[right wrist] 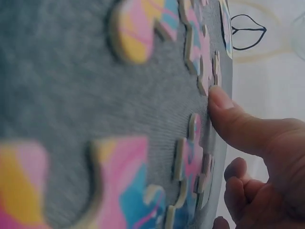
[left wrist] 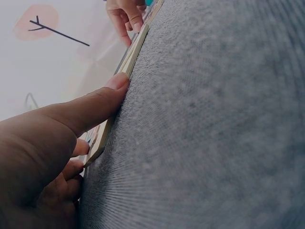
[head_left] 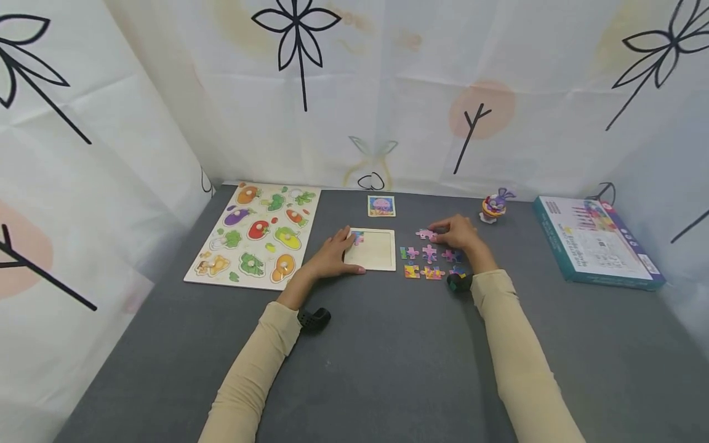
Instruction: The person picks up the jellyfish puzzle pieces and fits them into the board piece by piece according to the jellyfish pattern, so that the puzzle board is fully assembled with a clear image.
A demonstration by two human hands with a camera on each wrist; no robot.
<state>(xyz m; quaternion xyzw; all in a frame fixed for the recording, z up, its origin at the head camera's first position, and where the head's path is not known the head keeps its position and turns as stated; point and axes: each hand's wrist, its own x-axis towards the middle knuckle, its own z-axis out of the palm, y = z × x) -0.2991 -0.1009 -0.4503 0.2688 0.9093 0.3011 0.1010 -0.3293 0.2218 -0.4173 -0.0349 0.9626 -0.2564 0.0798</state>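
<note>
The left hand (head_left: 332, 255) grips a square wooden puzzle tray (head_left: 382, 268) at its left side, thumb along the near edge and fingers near the far left corner. In the left wrist view, the thumb (left wrist: 102, 102) lies against the tray's pale edge (left wrist: 138, 46). One colourful piece (head_left: 359, 237) sits in the tray's upper left corner. To the right, the right hand (head_left: 458, 235) pinches a pink puzzle piece (head_left: 424, 234) between thumb and forefinger, low over the table. Several loose jigsaw pieces (head_left: 429, 253) lie in rows by this hand, partly hidden by the wrist.
A small picture card (head_left: 381, 206) lies beyond the tray. At the left is a large vegetable puzzle board (head_left: 257, 246). A small purple figurine (head_left: 493, 206) stands at the back right, near a flat teal-sided box (head_left: 600, 243). Patterned cloth (head_left: 410, 111) hangs behind the grey table (head_left: 376, 369).
</note>
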